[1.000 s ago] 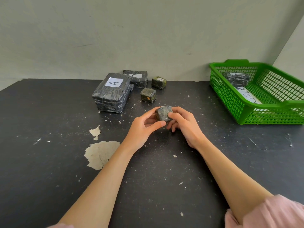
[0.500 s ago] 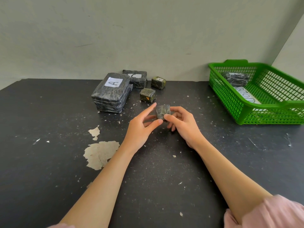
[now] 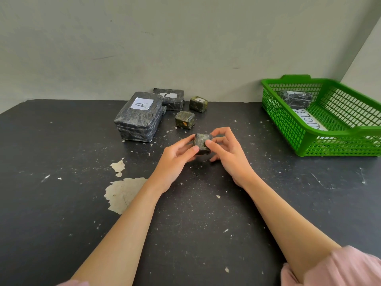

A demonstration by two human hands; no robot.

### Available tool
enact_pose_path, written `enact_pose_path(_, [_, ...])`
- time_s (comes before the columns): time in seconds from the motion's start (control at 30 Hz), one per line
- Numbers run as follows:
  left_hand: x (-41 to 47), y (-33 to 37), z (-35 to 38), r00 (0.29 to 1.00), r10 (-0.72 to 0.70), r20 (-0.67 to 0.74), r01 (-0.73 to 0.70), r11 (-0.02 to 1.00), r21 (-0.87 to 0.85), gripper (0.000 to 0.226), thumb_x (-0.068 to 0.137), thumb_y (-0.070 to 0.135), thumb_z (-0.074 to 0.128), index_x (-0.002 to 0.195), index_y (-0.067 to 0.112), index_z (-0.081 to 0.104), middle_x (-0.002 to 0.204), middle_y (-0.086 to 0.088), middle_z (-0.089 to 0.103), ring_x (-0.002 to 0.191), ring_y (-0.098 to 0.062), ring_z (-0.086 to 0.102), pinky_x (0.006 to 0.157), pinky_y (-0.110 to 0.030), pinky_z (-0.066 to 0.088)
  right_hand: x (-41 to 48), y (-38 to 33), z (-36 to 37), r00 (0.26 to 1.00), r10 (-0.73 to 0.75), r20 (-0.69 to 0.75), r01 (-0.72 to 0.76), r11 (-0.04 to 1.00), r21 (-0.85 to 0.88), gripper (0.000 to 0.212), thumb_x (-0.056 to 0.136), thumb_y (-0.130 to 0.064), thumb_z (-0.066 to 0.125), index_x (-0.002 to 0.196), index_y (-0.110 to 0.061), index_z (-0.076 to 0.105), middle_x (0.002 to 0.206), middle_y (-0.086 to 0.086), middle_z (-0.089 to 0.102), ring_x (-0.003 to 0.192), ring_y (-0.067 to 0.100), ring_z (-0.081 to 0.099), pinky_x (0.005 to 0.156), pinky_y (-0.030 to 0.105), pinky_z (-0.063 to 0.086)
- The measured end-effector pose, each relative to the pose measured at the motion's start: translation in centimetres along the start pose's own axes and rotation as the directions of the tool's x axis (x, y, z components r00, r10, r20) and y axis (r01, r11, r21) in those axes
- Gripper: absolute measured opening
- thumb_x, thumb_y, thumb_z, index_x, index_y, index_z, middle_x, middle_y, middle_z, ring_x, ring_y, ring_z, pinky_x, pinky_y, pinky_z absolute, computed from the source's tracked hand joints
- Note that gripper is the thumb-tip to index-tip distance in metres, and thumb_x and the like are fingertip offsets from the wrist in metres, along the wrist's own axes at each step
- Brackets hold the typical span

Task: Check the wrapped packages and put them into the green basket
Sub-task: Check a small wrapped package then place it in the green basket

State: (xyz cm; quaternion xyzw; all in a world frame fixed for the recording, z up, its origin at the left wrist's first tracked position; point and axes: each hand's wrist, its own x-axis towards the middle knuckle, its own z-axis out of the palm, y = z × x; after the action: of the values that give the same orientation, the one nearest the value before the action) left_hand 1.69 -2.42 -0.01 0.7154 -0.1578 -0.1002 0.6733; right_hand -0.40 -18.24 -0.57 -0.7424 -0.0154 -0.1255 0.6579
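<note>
Small wrapped cube [image 3: 202,143] under inspection, pinched between fingertips of left hand [image 3: 177,156] and right hand [image 3: 226,152], well left of green basket [image 3: 292,129]. One wrapped package [image 3: 295,99] already inside basket. Four remain farther left: large package "A" [image 3: 138,116], flat package [image 3: 169,99], two small cubes [image 3: 184,119] [image 3: 198,104]. Judged: task early, majority outstanding.

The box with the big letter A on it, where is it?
In the head view, the big wrapped package marked A lies on the black table, left of centre near the wall, beside two small cubes and far from the green basket.
</note>
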Motion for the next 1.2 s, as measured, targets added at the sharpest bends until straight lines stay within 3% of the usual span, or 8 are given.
enact_pose_path(0.27, [0.04, -0.02, 0.1, 0.999, 0.011, 0.049, -0.014, 0.998, 0.062, 0.045, 0.092, 0.014, 0.056, 0.135, 0.017, 0.047, 0.116, 0.006, 0.062, 0.106, 0.001, 0.06, 0.09, -0.02, 0.051, -0.1, -0.3, 0.14, 0.997, 0.001, -0.076, -0.006, 0.998, -0.065, 0.018, 0.085, -0.023, 0.066, 0.093, -0.014, 0.053, 0.086, 0.003, 0.064, 0.062, 0.008, 0.058, 0.054, 0.016, 0.048])
enact_pose_path(0.47, [-0.01, -0.05, 0.08, 0.998, 0.032, 0.051, -0.036, 0.997, 0.072, 0.045, 0.092, 0.015, 0.055, 0.136, 0.018, 0.046, 0.119, 0.011, 0.059, 0.105, 0.004, 0.059, 0.087, -0.014, 0.05, -0.01, -0.21, 0.07, 0.998, 0.029, -0.049, -0.032, 0.998, -0.058, 0.015, 0.085, -0.016, 0.065, 0.096, -0.014, 0.055, 0.097, 0.007, 0.064, 0.08, 0.018, 0.063, 0.065, 0.027, 0.052])
enact_pose_path(0.97, [-0.03, -0.1, 0.02, 0.998, 0.039, 0.051, -0.043, 0.996, 0.077, 0.047, 0.092, 0.015, 0.056, 0.137, 0.018, 0.045, 0.126, 0.007, 0.057, 0.114, -0.002, 0.055, 0.095, -0.017, 0.046, -0.21, -0.34, -0.05, 0.999, 0.03, -0.015, -0.031, 0.998, -0.059, 0.019, 0.084, -0.005, 0.063, 0.092, -0.019, 0.054, 0.096, 0.002, 0.062, 0.079, 0.015, 0.062, 0.066, 0.023, 0.054])
enact_pose_path(1.1, [0.02, -0.17, 0.01, 0.998, 0.046, 0.042, -0.048, 0.997, 0.057, 0.045, 0.092, 0.016, 0.056, 0.136, 0.016, 0.046, 0.123, 0.005, 0.059, 0.107, -0.001, 0.06, 0.091, -0.018, 0.05, -0.06, -0.17, -0.04, 0.997, 0.049, -0.052, -0.052, 0.997, -0.05, 0.006, 0.091, -0.011, 0.056, 0.092, -0.017, 0.057, 0.092, 0.0, 0.065, 0.078, 0.019, 0.063, 0.07, 0.031, 0.055])
enact_pose_path(1.2, [0.17, -0.39, 0.08, 0.997, 0.076, -0.026, -0.073, 0.993, 0.096, 0.048, 0.088, 0.016, 0.062, 0.134, 0.015, 0.049, 0.125, 0.002, 0.06, 0.104, 0.003, 0.059, 0.088, -0.011, 0.047, 0.07, 0.12, 0.2, 0.997, 0.062, -0.049, -0.066, 0.995, -0.08, 0.009, 0.093, -0.014, 0.054, 0.097, -0.021, 0.058, 0.096, -0.001, 0.066, 0.08, 0.019, 0.067, 0.078, 0.038, 0.057])
